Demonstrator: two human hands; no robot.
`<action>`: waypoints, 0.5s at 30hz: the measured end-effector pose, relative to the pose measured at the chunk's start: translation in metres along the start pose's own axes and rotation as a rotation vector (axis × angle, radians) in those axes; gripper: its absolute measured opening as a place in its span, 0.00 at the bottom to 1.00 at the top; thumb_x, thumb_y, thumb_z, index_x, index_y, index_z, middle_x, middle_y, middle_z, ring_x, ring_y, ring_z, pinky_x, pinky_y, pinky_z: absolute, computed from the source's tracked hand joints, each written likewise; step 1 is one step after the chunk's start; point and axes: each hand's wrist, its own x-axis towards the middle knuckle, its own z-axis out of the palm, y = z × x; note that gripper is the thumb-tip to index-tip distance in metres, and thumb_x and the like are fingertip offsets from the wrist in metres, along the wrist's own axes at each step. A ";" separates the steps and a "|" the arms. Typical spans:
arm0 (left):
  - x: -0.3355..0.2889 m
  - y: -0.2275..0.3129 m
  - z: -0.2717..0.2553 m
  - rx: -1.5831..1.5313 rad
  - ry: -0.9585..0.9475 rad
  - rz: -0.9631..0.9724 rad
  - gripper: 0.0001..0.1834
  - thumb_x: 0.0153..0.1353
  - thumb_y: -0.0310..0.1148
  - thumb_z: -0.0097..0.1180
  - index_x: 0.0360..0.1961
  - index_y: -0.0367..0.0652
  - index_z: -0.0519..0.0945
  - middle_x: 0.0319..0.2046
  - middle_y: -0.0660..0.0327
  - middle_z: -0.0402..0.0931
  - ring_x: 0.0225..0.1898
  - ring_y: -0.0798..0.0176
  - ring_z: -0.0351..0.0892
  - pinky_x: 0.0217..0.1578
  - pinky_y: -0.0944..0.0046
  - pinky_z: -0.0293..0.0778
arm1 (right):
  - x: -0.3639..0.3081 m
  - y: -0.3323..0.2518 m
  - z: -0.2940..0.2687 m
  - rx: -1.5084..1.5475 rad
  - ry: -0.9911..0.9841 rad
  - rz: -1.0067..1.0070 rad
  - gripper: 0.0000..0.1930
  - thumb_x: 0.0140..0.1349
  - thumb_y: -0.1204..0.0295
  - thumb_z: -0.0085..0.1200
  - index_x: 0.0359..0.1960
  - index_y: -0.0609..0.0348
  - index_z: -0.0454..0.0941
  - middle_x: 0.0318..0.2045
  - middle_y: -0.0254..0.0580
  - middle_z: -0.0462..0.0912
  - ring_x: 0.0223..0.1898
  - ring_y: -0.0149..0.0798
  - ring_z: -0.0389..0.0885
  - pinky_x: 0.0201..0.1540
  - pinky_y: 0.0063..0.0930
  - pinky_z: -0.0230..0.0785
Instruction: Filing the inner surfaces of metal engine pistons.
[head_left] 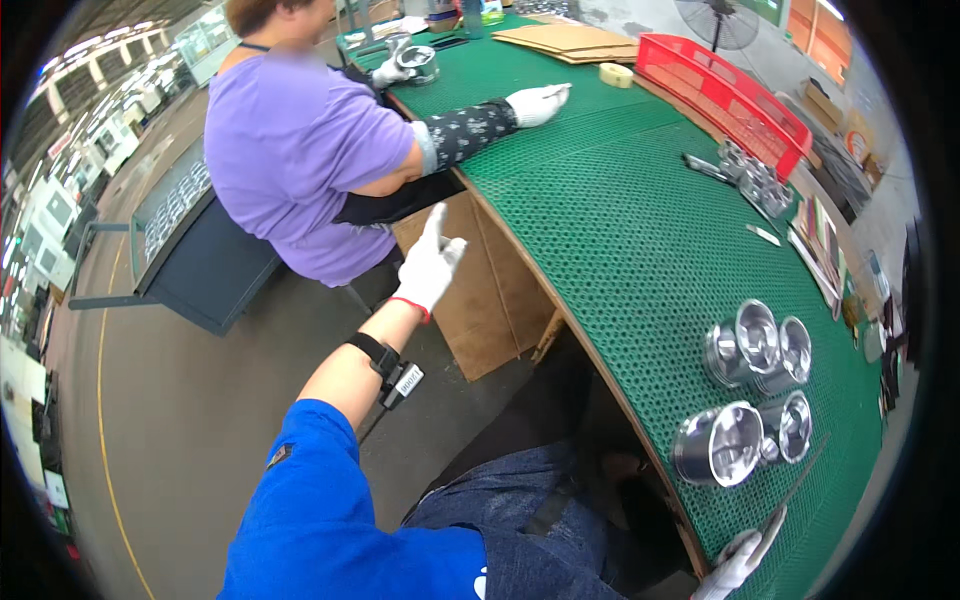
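Observation:
My left hand, in a white glove with a red cuff, is raised in the air off the table's left edge, one finger pointing up and nothing in it. A black wrist strap sits on that forearm. My right hand, also gloved, is at the bottom edge and grips a thin metal tool that slants up over the green mesh table mat. Just beyond the tool stand several shiny metal cup-shaped parts in two pairs, apart from the hand.
A person in a purple shirt sits at the table's left, one gloved hand resting on the mat, the other on a metal part. Farther off are a red basket, cardboard sheets, a tape roll and more metal parts.

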 end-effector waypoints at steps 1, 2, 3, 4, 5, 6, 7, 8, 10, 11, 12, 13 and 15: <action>0.008 -0.008 -0.013 0.081 0.007 -0.006 0.39 0.61 0.42 0.57 0.71 0.54 0.55 0.32 0.52 0.81 0.37 0.49 0.82 0.41 0.52 0.74 | -0.003 -0.016 0.009 -0.070 0.061 0.111 0.28 0.69 0.64 0.44 0.69 0.57 0.59 0.23 0.31 0.67 0.19 0.25 0.58 0.20 0.18 0.48; 0.017 -0.012 -0.023 0.125 0.004 -0.076 0.39 0.61 0.42 0.57 0.72 0.54 0.55 0.33 0.52 0.82 0.37 0.49 0.82 0.41 0.52 0.74 | -0.002 -0.027 0.019 -0.100 0.100 0.087 0.27 0.68 0.65 0.44 0.68 0.58 0.61 0.31 0.36 0.73 0.20 0.26 0.59 0.21 0.19 0.50; 0.026 -0.016 -0.033 0.170 0.000 -0.143 0.39 0.61 0.42 0.56 0.72 0.54 0.54 0.33 0.52 0.82 0.38 0.49 0.82 0.42 0.52 0.74 | 0.000 -0.029 0.022 -0.098 0.088 0.087 0.27 0.68 0.65 0.44 0.68 0.58 0.61 0.31 0.36 0.73 0.20 0.26 0.59 0.21 0.19 0.50; 0.035 -0.033 -0.038 0.196 0.044 -0.129 0.40 0.61 0.42 0.56 0.72 0.54 0.53 0.33 0.52 0.82 0.38 0.48 0.82 0.42 0.52 0.73 | 0.002 -0.029 0.023 -0.149 0.087 0.086 0.27 0.68 0.65 0.44 0.68 0.58 0.62 0.37 0.39 0.75 0.21 0.27 0.60 0.21 0.19 0.52; 0.042 -0.041 -0.042 0.202 0.057 -0.138 0.40 0.61 0.42 0.56 0.72 0.54 0.53 0.33 0.52 0.82 0.38 0.48 0.82 0.42 0.52 0.73 | 0.005 -0.028 0.024 -0.201 0.086 0.087 0.26 0.68 0.65 0.43 0.67 0.59 0.62 0.44 0.42 0.76 0.22 0.28 0.61 0.22 0.20 0.53; 0.049 -0.048 -0.047 0.204 0.074 -0.151 0.40 0.61 0.42 0.56 0.72 0.53 0.52 0.33 0.51 0.82 0.38 0.47 0.82 0.42 0.51 0.73 | 0.007 -0.027 0.024 -0.202 0.067 0.101 0.26 0.69 0.64 0.43 0.67 0.60 0.62 0.49 0.44 0.75 0.23 0.29 0.62 0.23 0.21 0.55; 0.055 -0.051 -0.047 0.202 0.080 -0.159 0.41 0.61 0.42 0.56 0.72 0.52 0.52 0.33 0.51 0.82 0.38 0.47 0.81 0.43 0.51 0.73 | 0.006 -0.032 0.026 -0.211 0.060 0.120 0.26 0.69 0.63 0.44 0.67 0.61 0.63 0.53 0.45 0.74 0.24 0.30 0.63 0.24 0.22 0.57; 0.061 -0.052 -0.046 0.215 0.076 -0.190 0.42 0.61 0.42 0.55 0.73 0.49 0.50 0.34 0.50 0.82 0.38 0.46 0.81 0.43 0.51 0.73 | 0.006 -0.036 0.031 -0.254 0.080 0.106 0.26 0.69 0.63 0.44 0.66 0.61 0.63 0.53 0.45 0.74 0.24 0.29 0.63 0.24 0.22 0.56; 0.063 -0.046 -0.041 0.199 0.064 -0.199 0.42 0.61 0.42 0.56 0.73 0.49 0.50 0.35 0.49 0.82 0.39 0.45 0.81 0.44 0.51 0.73 | 0.007 -0.040 0.030 -0.356 0.106 0.078 0.26 0.70 0.63 0.43 0.66 0.62 0.63 0.53 0.45 0.75 0.24 0.30 0.63 0.24 0.21 0.56; 0.061 -0.043 -0.042 0.182 0.058 -0.207 0.42 0.61 0.42 0.56 0.73 0.49 0.50 0.35 0.48 0.81 0.39 0.45 0.81 0.44 0.51 0.73 | 0.009 -0.034 0.028 -0.405 0.093 0.051 0.26 0.70 0.63 0.43 0.66 0.62 0.63 0.53 0.45 0.75 0.24 0.30 0.64 0.25 0.22 0.57; 0.054 -0.056 -0.036 0.141 0.082 -0.132 0.42 0.61 0.41 0.57 0.73 0.52 0.50 0.36 0.47 0.81 0.39 0.44 0.81 0.45 0.50 0.73 | 0.011 -0.030 0.025 -0.464 0.084 0.015 0.26 0.70 0.62 0.43 0.66 0.62 0.63 0.52 0.45 0.75 0.24 0.30 0.64 0.25 0.22 0.57; 0.049 -0.057 -0.029 0.156 0.088 -0.085 0.43 0.60 0.41 0.58 0.73 0.52 0.50 0.35 0.48 0.81 0.39 0.45 0.81 0.45 0.51 0.73 | 0.010 -0.022 0.020 -0.517 0.083 -0.021 0.26 0.70 0.62 0.43 0.66 0.62 0.63 0.52 0.46 0.75 0.25 0.31 0.65 0.25 0.22 0.58; 0.051 -0.051 -0.032 0.081 0.072 -0.141 0.43 0.60 0.42 0.58 0.73 0.51 0.50 0.35 0.49 0.81 0.38 0.47 0.82 0.45 0.52 0.73 | 0.013 -0.010 0.018 -0.609 0.071 -0.090 0.27 0.70 0.61 0.43 0.66 0.63 0.63 0.52 0.46 0.75 0.25 0.31 0.66 0.26 0.22 0.59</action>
